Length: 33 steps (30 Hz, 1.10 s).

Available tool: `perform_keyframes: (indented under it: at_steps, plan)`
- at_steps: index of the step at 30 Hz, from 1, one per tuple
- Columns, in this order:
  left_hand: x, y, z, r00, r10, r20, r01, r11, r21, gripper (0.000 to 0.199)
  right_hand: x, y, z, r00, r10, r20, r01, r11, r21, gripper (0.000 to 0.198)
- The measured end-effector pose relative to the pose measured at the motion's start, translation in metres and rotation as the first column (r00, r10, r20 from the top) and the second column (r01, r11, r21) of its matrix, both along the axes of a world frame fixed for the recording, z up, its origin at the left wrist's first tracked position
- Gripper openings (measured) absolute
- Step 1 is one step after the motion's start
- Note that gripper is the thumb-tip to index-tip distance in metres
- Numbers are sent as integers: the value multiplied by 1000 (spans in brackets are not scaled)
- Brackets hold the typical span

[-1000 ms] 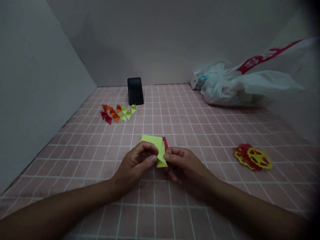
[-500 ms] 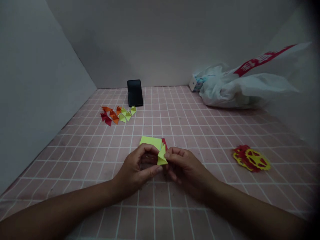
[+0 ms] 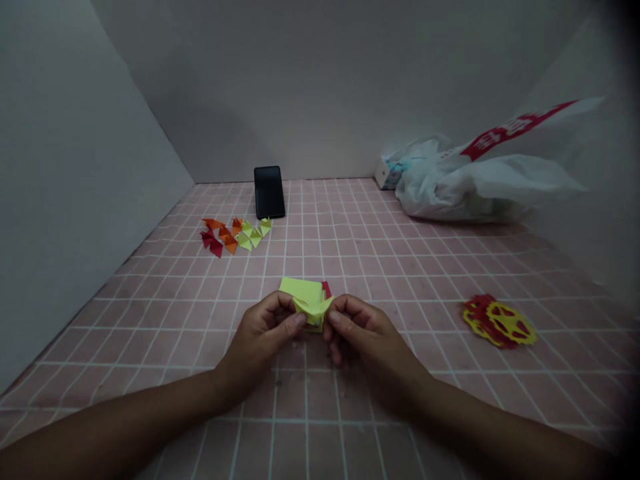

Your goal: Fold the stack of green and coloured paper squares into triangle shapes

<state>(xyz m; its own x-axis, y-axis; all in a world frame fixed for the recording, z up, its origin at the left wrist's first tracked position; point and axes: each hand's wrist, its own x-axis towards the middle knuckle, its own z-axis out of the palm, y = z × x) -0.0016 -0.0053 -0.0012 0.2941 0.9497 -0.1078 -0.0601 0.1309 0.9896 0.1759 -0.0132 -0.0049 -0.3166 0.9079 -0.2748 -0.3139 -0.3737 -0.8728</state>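
A small folded piece of yellow paper [image 3: 313, 309] is stretched between my two hands, just above the table. My left hand [image 3: 267, 333] pinches its left end between thumb and forefinger. The right end is pinched in the fingertips of my right hand [image 3: 357, 327]. Right behind it lies a stack of yellow paper [image 3: 301, 288], its near part hidden by the folded piece and my fingers. A bit of red paper [image 3: 327, 289] sticks out at the stack's right side.
Several small origami pieces in red, orange and yellow [image 3: 227, 240] lie at the back left. A black phone [image 3: 269, 192] leans behind them. To the right are red and yellow gear-shaped cutouts [image 3: 500, 321]. A white plastic bag [image 3: 465, 190] and a tissue box [image 3: 386, 173] sit at the back right.
The yellow paper has turned from an upright pointed shape to a wide one, its ends drawn apart. My left hand has shifted slightly left. The whole view has tilted up a little.
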Motion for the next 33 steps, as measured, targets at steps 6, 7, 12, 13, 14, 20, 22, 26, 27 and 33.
perform_keyframes:
  at_steps: [6,7,12,13,14,20,22,26,27,33]
  plan:
    - [6,1,0,963,31,269,65,938,-340,13,0,1,3,1000,-1,31,-1,997,71,19]
    - [6,1,0,957,39,287,70,930,-360,13,0,1,4,1000,6,22,-8,996,89,18]
    - [5,2,-3,940,23,340,94,941,-325,28,-2,-1,3,999,26,-25,-22,992,124,19]
    - [4,2,-4,938,9,345,104,946,-308,30,-3,-1,3,999,32,-43,-26,992,125,19]
    - [4,2,-5,937,-5,350,113,951,-289,31,-3,-2,2,997,41,-62,-33,991,128,19]
    - [3,1,-7,948,-95,304,155,971,-180,16,-3,-2,4,997,66,-40,-57,977,204,11]
    - [2,-1,-5,951,-114,289,165,973,-160,13,-2,-3,6,998,60,13,-61,972,225,9]
    - [2,-2,-2,965,-120,232,153,980,-130,16,-1,-3,8,995,14,95,-39,963,268,8]
    - [2,-2,-1,969,-118,216,146,983,-116,18,-1,-4,8,993,4,116,-36,960,278,8]
    - [1,-1,2,977,-138,160,156,982,-106,15,1,-5,3,980,5,199,-68,948,310,4]
